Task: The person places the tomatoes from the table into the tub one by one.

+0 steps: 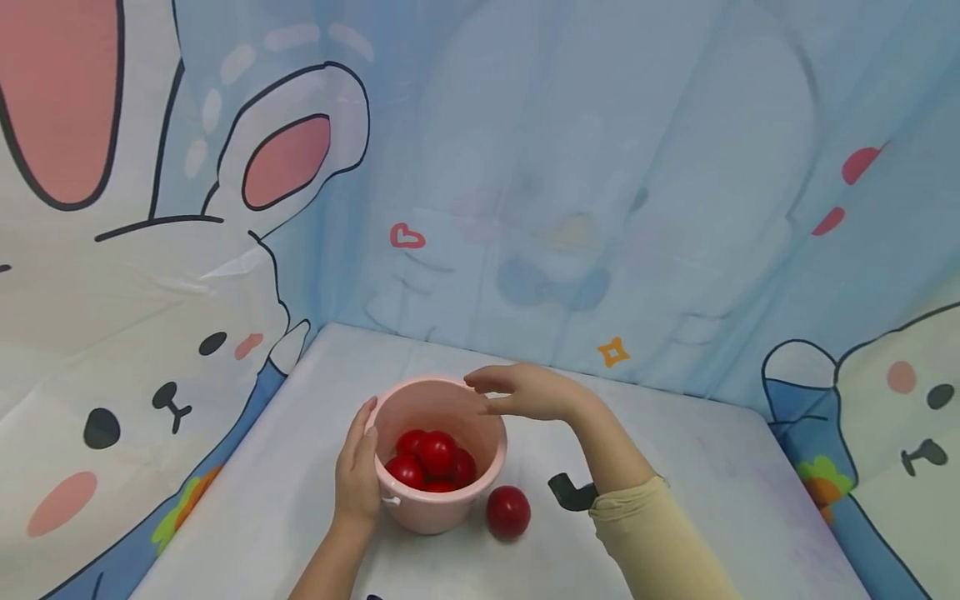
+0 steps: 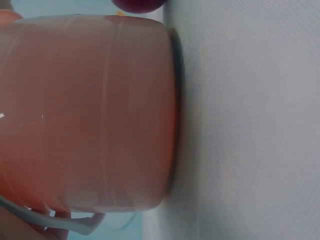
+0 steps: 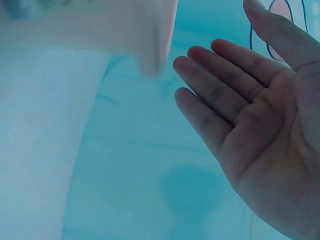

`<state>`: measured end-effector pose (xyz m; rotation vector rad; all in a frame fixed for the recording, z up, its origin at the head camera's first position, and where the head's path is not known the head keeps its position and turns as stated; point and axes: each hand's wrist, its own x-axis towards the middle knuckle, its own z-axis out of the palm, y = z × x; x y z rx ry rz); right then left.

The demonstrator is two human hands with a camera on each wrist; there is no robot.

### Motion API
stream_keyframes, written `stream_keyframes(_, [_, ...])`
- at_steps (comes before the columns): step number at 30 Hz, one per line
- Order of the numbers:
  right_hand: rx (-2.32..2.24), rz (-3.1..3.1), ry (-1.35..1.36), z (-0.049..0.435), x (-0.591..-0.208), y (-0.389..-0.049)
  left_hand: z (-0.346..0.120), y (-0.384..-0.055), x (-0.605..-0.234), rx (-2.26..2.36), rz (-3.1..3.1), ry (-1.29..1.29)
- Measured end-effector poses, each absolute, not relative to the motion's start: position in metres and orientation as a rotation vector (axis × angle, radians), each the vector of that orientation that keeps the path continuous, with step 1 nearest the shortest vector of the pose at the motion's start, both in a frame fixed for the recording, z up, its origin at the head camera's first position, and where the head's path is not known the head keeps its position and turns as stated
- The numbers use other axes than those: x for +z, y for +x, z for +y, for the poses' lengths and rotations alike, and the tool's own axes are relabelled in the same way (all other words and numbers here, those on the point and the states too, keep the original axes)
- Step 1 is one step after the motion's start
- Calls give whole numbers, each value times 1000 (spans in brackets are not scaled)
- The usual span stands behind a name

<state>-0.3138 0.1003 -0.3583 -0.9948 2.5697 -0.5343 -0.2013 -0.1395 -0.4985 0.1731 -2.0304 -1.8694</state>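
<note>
A pink bucket stands on the white cloth, with several shiny red round fruits inside. My left hand rests along its left outer wall, fingers extended and thumb by the rim. The left wrist view shows the bucket wall close up, with the light handle crossing in front of the fingers. Above the right rim hovers my right hand, empty, its fingers reaching left. In the right wrist view its palm shows with the fingers extended. Another red fruit lies outside, right of the bucket.
A white cloth covers the table. Behind it hangs a blue curtain with cartoon prints, and a printed rabbit fills the left side. A dark curved piece shows beside the right sleeve.
</note>
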Motion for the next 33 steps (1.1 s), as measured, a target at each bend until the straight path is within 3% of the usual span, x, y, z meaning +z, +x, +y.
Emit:
stream_keyframes(14, [-766, 2584, -830, 162, -404, -288, -139, -198, -496, -1888, -2029, 182])
stream_keyframes(33, [-1018, 2465, -613, 189, -471, -263, -139, -198, -497, -1891, -2010, 165])
